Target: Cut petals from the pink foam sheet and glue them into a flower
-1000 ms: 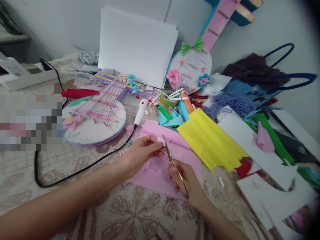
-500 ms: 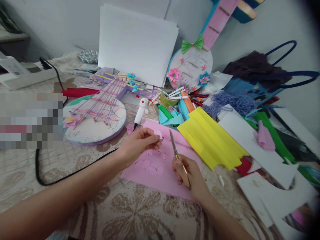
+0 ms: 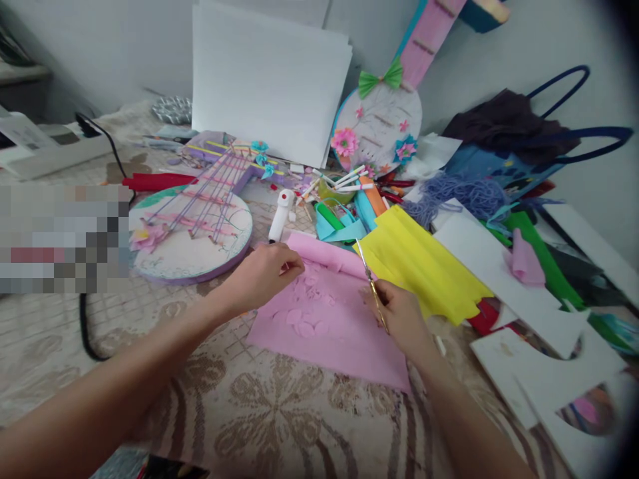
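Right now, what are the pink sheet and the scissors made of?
The pink sheet looks like thin craft foam or felt: matte, no shine, and its far edge curls into a soft roll. The scissors in the right hand look metal: grey blades, and thin gold-coloured handles with a slight gleam, though those could be coated.

Plain pale grey painted wall (image 3: 124, 46), evenly lit; table under beige floral-patterned woven cloth (image 3: 259, 412); dark shelf edge (image 3: 24, 72), far left corner.
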The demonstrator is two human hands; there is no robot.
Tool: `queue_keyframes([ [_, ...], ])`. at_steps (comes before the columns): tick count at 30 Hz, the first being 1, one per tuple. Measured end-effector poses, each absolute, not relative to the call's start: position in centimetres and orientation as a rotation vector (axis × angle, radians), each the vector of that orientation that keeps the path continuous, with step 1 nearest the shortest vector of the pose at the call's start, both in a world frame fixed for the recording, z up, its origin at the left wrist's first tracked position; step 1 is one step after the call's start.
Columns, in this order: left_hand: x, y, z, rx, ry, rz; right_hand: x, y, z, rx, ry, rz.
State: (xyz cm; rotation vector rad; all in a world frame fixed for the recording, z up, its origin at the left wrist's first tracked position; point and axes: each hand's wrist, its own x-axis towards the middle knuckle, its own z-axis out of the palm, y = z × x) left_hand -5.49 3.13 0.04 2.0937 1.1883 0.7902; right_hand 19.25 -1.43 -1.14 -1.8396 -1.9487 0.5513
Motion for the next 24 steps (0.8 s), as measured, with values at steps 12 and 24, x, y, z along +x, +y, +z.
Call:
queue_keyframes([
  [12, 1.1, 5.3, -0.7, 2.454, 1.242, 0.665, 18.8, -1.6, -1.2, -1.776, -1.945, 0.557],
  [24, 1.0, 5.4, 0.0, 2.428, 1.270, 0.735, 20.0, -1.0, -2.0, -1.845, -2.000, 0.502],
])
